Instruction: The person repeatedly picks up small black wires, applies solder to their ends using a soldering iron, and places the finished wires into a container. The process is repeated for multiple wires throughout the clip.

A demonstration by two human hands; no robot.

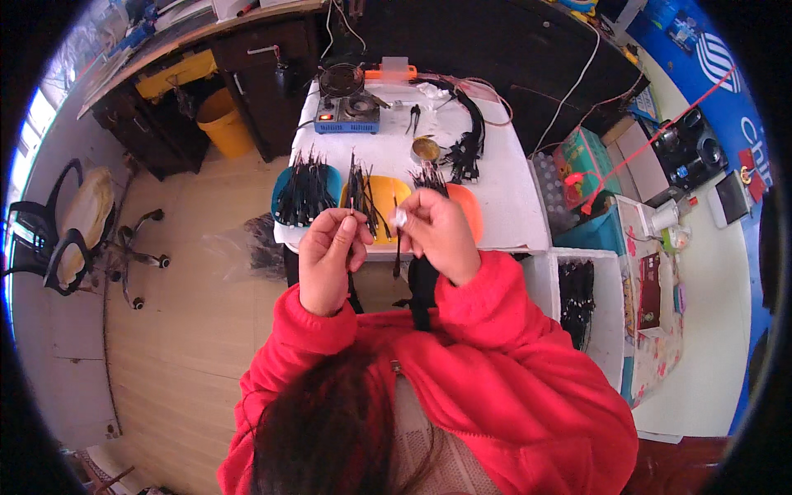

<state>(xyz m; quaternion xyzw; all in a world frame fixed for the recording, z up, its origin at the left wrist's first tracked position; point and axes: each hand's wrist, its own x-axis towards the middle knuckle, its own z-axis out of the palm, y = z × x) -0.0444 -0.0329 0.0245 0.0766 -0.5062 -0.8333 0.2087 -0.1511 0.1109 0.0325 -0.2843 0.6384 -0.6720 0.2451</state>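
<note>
In front of my chest, both hands are raised at the near edge of a white-covered table (503, 190). My left hand (330, 252) pinches a thin cable between thumb and forefinger; only its reddish wire end shows above the fingertips. My right hand (441, 235) is closed on a short black cable (398, 247) that hangs down beside its fingers. Something small and white (400, 218) sits at the right fingertips; its kind is unclear. Just beyond stand a teal tray (334, 183), a yellow tray (381, 186) and an orange tray (470, 210), with bundles of black cables (305, 190).
Farther back are a blue solder pot (346, 124), a small round tin (426, 149) and a bunch of black cables (469, 148). A white foam box (606, 322) with more cables stands at the right. An office chair (74, 231) is at the left.
</note>
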